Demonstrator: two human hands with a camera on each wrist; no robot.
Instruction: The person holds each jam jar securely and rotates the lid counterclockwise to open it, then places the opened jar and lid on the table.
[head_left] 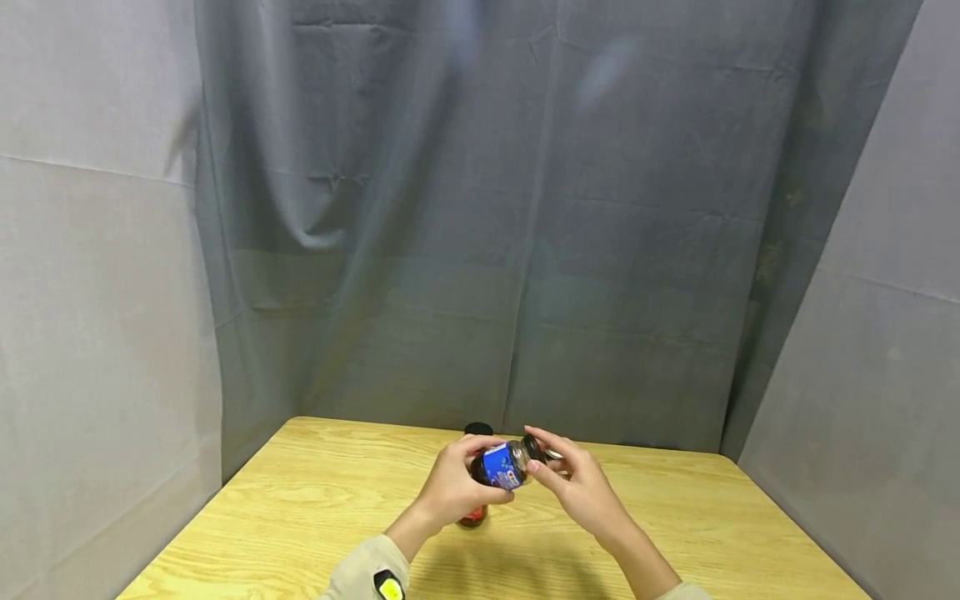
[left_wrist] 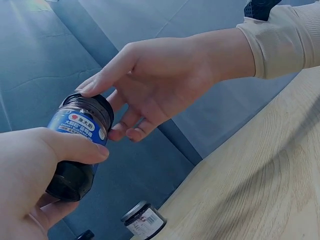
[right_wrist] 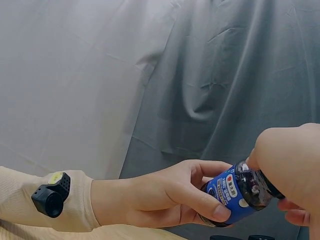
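Left hand (head_left: 454, 483) wrapped round the jar (head_left: 504, 465), thumb across the blue label, fingers curled under the base end; firm grip, seen plainly in the left wrist view (left_wrist: 30, 175). Right hand (head_left: 573, 483) at the jar's other end, thumb and fingertips closing on the black cap (left_wrist: 95, 102); fingers half-curled, contact with the cap rim likely, full pinch not certain from these views. Hands close together, jar bridging them.

Jar held in the air above the tabletop (head_left: 315, 500), tipped well over: long axis near level, base toward the left hand, cap pointing to the right hand. Both hands equally near; left carries the weight, right only at the cap end. Judgement: any twist of the cap would turn about that near-level axis, so the left grip must resist rotation; tilt also risks spill of the dark contents once loosened.

Outward: second jar (left_wrist: 144, 220) with a dark lid standing on the tabletop below and behind the hands, well apart from the held one. Another small black cap (head_left: 477, 429) showing just behind the left hand. Grey cloth (head_left: 525, 208) hung behind and to both sides.
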